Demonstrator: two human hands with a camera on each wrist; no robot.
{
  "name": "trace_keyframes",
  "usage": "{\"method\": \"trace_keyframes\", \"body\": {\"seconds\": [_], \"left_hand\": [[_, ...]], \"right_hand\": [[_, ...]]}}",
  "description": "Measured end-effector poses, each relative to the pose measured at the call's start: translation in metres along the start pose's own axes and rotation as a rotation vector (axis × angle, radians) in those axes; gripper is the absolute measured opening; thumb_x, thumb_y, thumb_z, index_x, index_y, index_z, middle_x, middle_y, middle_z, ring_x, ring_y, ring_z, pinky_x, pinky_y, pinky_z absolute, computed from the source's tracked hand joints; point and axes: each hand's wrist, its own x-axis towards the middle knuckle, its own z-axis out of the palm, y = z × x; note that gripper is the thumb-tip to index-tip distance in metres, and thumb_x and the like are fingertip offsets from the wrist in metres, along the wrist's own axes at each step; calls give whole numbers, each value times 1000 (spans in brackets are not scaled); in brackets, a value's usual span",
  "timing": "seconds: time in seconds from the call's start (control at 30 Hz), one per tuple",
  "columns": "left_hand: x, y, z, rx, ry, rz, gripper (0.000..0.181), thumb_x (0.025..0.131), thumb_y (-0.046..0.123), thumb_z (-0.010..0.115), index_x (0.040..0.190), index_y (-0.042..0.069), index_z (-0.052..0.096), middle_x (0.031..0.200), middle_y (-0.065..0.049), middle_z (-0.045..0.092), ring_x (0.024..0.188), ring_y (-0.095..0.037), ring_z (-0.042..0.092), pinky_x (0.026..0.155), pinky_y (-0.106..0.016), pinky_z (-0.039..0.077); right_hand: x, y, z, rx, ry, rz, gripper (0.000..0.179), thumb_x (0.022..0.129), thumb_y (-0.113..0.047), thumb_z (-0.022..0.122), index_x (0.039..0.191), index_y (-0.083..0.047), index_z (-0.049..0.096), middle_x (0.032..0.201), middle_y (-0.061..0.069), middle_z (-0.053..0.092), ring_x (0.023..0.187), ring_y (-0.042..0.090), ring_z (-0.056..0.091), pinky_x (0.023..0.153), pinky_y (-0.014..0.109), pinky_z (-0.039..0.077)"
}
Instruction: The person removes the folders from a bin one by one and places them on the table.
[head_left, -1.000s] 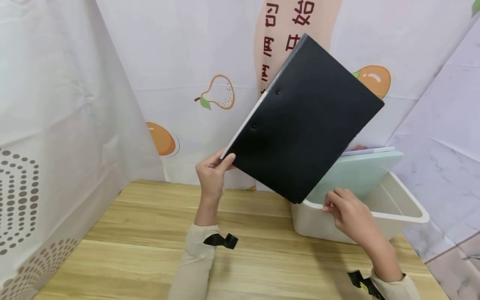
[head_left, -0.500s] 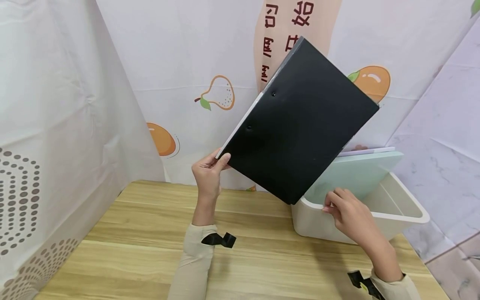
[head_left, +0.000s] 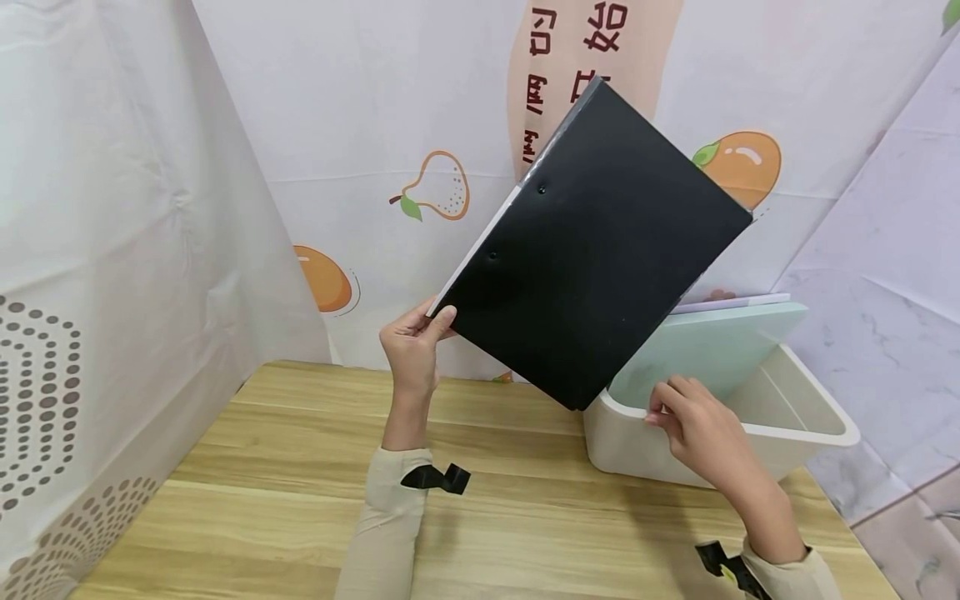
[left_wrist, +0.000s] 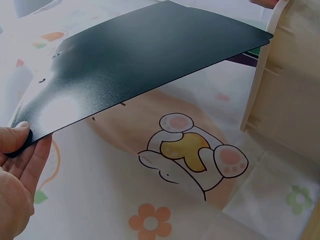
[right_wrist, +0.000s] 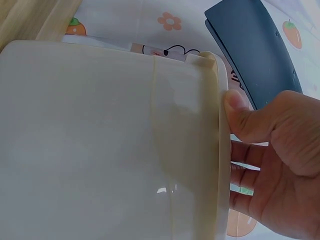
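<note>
A black file folder (head_left: pixel 600 242) with two small rivets near its pale-edged side is held up at a tilt. My left hand (head_left: pixel 412 342) pinches its lower left corner between thumb and fingers, also plain in the left wrist view. The folder's bottom corner hangs beside the near left corner of a white plastic bin (head_left: pixel 645 446). At the bin's front rim my right hand (head_left: pixel 701 429) grips the edge, thumb outside and fingers inside, as the right wrist view shows. A mint-green folder (head_left: pixel 697 342) leans inside the bin, partly covered by the black one.
Behind the mint folder, the edge of a lilac folder (head_left: pixel 735 303) shows. The bin stands at the right back of a wooden table (head_left: pixel 300 467). A white curtain (head_left: pixel 360 100) with fruit prints and writing hangs behind the table.
My left hand and the black folder have shifted slightly left and a little down. The right hand stays in place on the bin's rim.
</note>
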Motion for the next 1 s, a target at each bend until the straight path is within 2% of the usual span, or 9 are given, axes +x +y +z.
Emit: {"method": "trace_keyframes", "body": {"seconds": [0.6,1.0], "left_hand": [[2,-3,-4,-1,-2,13,29,85,-19,68,110,-31,60,86,5,79,75,-9,76,61,-23,61],[2,-5,-5,-24,15,-9,30,84,-20,68,111,-31,59,84,3,78,73,-10,76,60,-23,61]], "right_hand": [[-1,3,2,17,13,0,37,70,-1,89,77,-20,58,74,-11,46,73,9,42,55,23,35],[0,3,1,40,5,6,37,69,0,89,77,-20,58,76,-11,48,74,7,42,61,17,33]]}}
